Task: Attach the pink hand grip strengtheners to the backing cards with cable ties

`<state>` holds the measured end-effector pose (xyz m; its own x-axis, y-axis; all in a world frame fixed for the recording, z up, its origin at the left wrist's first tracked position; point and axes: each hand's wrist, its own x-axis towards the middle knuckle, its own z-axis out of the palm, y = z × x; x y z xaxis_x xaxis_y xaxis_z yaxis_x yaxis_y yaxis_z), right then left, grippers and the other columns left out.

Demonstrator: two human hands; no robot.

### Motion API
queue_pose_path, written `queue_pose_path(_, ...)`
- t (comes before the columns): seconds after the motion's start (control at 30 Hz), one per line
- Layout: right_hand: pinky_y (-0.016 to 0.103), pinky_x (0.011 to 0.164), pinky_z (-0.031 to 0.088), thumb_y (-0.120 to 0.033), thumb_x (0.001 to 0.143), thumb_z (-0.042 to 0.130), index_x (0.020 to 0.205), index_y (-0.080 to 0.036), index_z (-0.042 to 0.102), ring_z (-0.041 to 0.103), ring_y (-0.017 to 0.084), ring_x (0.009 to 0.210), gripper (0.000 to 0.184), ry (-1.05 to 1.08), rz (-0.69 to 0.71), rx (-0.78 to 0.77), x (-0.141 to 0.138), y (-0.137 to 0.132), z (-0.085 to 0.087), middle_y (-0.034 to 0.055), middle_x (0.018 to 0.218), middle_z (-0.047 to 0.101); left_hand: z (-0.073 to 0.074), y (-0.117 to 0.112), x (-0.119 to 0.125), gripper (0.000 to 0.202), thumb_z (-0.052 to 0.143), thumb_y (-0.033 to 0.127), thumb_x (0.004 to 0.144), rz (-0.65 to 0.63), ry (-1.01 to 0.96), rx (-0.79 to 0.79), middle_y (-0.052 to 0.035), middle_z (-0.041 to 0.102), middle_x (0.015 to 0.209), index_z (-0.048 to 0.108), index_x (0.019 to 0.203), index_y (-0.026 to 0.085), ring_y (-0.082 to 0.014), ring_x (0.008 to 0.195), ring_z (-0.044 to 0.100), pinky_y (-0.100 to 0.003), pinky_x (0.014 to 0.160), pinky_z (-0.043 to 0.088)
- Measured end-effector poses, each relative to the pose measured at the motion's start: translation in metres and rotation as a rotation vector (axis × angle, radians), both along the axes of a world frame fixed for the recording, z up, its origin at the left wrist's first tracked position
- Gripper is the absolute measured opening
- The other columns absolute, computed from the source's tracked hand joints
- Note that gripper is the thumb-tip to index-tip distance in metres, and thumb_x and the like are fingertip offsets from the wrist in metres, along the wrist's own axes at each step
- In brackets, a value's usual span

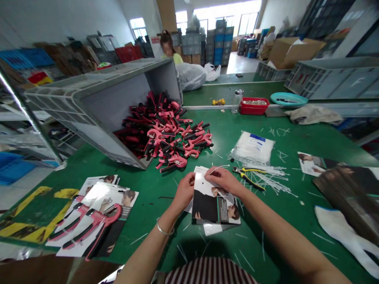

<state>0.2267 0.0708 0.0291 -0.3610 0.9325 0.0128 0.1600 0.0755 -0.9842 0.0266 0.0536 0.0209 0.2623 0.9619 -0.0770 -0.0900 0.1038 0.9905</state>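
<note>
Green tabletop [219,130]; left hand [185,191] grips printed card [206,205] by edge; right hand [224,180] above pinches tie [222,166].

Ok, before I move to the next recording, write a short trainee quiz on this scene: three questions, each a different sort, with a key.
1. Multiple choice: what does the left grip hold?
a) the clear jar
b) a printed card
c) the red tray

2. True or false: the grey crate with the pink-and-black pieces lies on its side.

3. Fill in: the handles of the pliers are black and ____.

Key: 1 b; 2 true; 3 yellow.
</note>
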Motion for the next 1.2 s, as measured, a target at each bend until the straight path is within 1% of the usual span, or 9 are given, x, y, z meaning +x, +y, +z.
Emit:
queue_pose_path(0.17, 0.027, 0.068, 0.042, -0.046, 0.079, 0.07, 0.087, -0.017, 0.069, 0.056, 0.014, 0.071, 0.03, 0.018, 0.031, -0.082, 0.006, -0.003, -0.012, 0.0011, 0.08, 0.065, -0.004, -0.023, -0.026, 0.016, 0.07, 0.028, 0.075, -0.119, 0.2, -0.049, -0.0001, 0.064, 0.068, 0.069, 0.083, 0.014, -0.0146, 0.065, 0.06, -0.027, 0.069, 0.05)
queue_pose_path(0.3, 0.026, 0.065, 0.04, -0.046, 0.077, 0.072, 0.088, -0.016, 0.068, 0.054, 0.013, 0.07, 0.032, 0.068, 0.063, -0.168, 0.005, -0.002, -0.017, 0.0009, 0.08, 0.064, -0.003, -0.044, -0.041, 0.027, 0.066, 0.03, 0.083, -0.257, 0.052, -0.085, -0.0062, 0.07, 0.093, 0.069, 0.105, 0.016, -0.02, 0.09, 0.065, -0.032, 0.086, 0.049)
queue_pose_path(0.43, 0.024, 0.059, 0.036, -0.046, 0.074, 0.075, 0.088, -0.015, 0.065, 0.05, 0.011, 0.062, 0.036, 0.142, 0.065, -0.296, -0.004, -0.001, -0.015, -0.0013, 0.073, 0.06, -0.01, -0.046, -0.032, 0.014, 0.062, 0.027, 0.085, -0.03, 0.238, 0.13, -0.0042, 0.064, 0.087, 0.07, 0.088, 0.016, -0.0171, 0.083, 0.061, -0.027, 0.078, 0.048)
queue_pose_path(0.5, 0.023, 0.057, 0.035, -0.046, 0.074, 0.075, 0.089, -0.016, 0.063, 0.047, 0.01, 0.059, 0.035, 0.164, 0.065, -0.306, -0.008, -0.002, -0.013, -0.0027, 0.072, 0.058, -0.015, -0.041, -0.024, 0.014, 0.058, 0.023, 0.086, 0.078, 0.335, 0.253, -0.0049, 0.062, 0.092, 0.071, 0.088, 0.017, -0.0175, 0.088, 0.059, -0.027, 0.079, 0.047)
queue_pose_path(0.6, 0.022, 0.054, 0.032, -0.046, 0.078, 0.072, 0.092, -0.018, 0.06, 0.044, 0.009, 0.058, 0.034, 0.176, 0.074, -0.245, -0.009, -0.005, -0.012, -0.0042, 0.07, 0.054, -0.019, -0.033, -0.015, 0.019, 0.055, 0.019, 0.087, 0.103, 0.352, 0.332, -0.0058, 0.062, 0.099, 0.072, 0.096, 0.02, -0.018, 0.093, 0.059, -0.027, 0.082, 0.047)
queue_pose_path(0.8, 0.023, 0.054, 0.034, -0.046, 0.09, 0.059, 0.098, -0.019, 0.064, 0.045, 0.011, 0.062, 0.028, 0.042, 0.07, -0.007, -0.004, -0.012, -0.014, -0.0012, 0.077, 0.054, -0.016, -0.028, -0.013, 0.021, 0.057, 0.018, 0.086, 0.095, 0.332, 0.338, -0.0044, 0.064, 0.094, 0.073, 0.1, 0.021, -0.018, 0.09, 0.059, -0.027, 0.081, 0.047)
queue_pose_path(0.97, 0.026, 0.064, 0.045, -0.044, 0.086, 0.065, 0.103, -0.021, 0.064, 0.054, 0.015, 0.073, 0.029, -0.033, 0.13, 0.02, -0.005, -0.017, -0.011, 0.0016, 0.089, 0.059, -0.008, -0.033, -0.013, 0.019, 0.061, 0.03, 0.086, 0.072, 0.244, 0.191, -0.0054, 0.068, 0.096, 0.073, 0.094, 0.019, -0.019, 0.089, 0.061, -0.027, 0.08, 0.047)
queue_pose_path(1.1, 0.032, 0.076, 0.048, -0.04, 0.078, 0.075, 0.1, -0.023, 0.065, 0.058, 0.019, 0.082, 0.029, -0.09, 0.114, 0.068, -0.01, -0.021, -0.009, 0.0014, 0.093, 0.062, -0.002, -0.041, -0.014, 0.036, 0.057, 0.047, 0.089, 0.165, 0.039, -0.071, -0.0053, 0.07, 0.096, 0.067, 0.108, 0.019, -0.0172, 0.081, 0.062, -0.025, 0.07, 0.048)
queue_pose_path(1.2, 0.035, 0.083, 0.047, -0.04, 0.083, 0.069, 0.092, -0.022, 0.066, 0.06, 0.02, 0.087, 0.02, -0.08, 0.095, 0.121, -0.014, -0.024, -0.012, 0.0024, 0.094, 0.064, 0.002, -0.043, -0.015, 0.041, 0.056, 0.052, 0.088, 0.182, -0.008, -0.117, -0.006, 0.07, 0.098, 0.064, 0.11, 0.018, -0.0164, 0.081, 0.063, -0.025, 0.071, 0.048)
